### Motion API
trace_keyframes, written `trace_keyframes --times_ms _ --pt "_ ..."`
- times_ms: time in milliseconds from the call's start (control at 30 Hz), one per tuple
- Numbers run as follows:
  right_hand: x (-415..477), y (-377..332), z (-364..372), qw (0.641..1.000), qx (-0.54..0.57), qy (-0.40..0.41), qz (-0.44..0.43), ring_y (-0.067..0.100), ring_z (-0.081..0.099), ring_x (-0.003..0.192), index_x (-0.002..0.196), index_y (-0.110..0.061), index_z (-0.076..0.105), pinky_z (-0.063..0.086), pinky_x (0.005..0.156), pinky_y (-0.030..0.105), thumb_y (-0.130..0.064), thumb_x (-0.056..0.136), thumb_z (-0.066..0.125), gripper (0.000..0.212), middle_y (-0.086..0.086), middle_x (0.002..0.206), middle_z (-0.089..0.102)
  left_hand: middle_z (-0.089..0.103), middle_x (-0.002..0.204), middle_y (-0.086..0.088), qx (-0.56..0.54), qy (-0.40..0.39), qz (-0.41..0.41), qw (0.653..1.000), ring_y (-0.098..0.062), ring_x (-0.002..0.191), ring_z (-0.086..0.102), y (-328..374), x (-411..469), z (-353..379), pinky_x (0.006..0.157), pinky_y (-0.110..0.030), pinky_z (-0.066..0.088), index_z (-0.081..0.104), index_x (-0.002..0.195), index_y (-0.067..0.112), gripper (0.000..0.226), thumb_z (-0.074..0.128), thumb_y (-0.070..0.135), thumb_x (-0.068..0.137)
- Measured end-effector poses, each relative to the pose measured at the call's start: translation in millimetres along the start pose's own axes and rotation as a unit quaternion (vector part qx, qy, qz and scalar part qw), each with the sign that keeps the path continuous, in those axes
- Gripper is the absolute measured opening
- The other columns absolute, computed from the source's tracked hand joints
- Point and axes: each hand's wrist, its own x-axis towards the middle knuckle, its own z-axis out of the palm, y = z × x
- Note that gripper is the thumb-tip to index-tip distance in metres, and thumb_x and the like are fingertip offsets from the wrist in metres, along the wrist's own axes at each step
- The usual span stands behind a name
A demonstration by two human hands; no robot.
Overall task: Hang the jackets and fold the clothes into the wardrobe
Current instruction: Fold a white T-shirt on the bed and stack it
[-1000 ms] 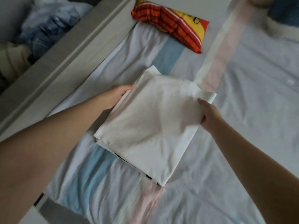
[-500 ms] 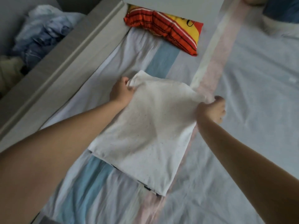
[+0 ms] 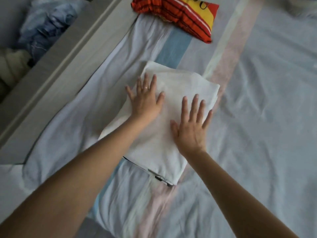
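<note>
A white folded garment (image 3: 173,83) lies on the striped bed sheet (image 3: 257,117) in the middle of the view, with a dark printed edge showing at its near corner. My left hand (image 3: 145,102) presses flat on its far left part, fingers spread, a ring on one finger. My right hand (image 3: 192,124) presses flat on its right part, fingers straight. A red, orange and yellow folded cloth (image 3: 178,16) lies on the bed farther away.
A grey bed frame rail (image 3: 56,69) runs diagonally along the left. Beyond it lies a heap of blue and cream clothes (image 3: 39,31). The sheet stretches wide to the right.
Both hands let go of the garment's far corners, where they gripped it half a second ago, and now lie flat on top of it.
</note>
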Motion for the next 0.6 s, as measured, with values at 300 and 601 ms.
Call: trace_keyframes --times_ms 300,601 --pt "-138 22 20 0.97 0.009 -0.236 0.063 0.043 0.024 0.141 0.152 -0.035 -0.002 0.016 0.105 0.069 -0.075 0.085 0.016 0.08 0.015 0.158 0.015 0.005 0.161 -0.002 0.033 -0.067 -0.144 0.987 -0.038 0.142 0.016 -70 -131 30 0.107 -0.066 0.012 0.008 0.151 0.035 0.074 0.021 0.063 0.085" --pt "-192 145 -75 0.951 0.238 -0.158 0.121 0.019 0.061 0.107 0.122 -0.016 0.059 0.043 0.088 0.027 -0.008 0.089 0.056 0.034 -0.001 0.118 0.064 -0.022 0.157 -0.005 -0.032 -0.113 0.1 0.988 -0.031 0.145 -0.017 117 -207 39 0.11 -0.06 -0.011 0.001 0.153 0.025 0.091 0.048 0.059 0.083"
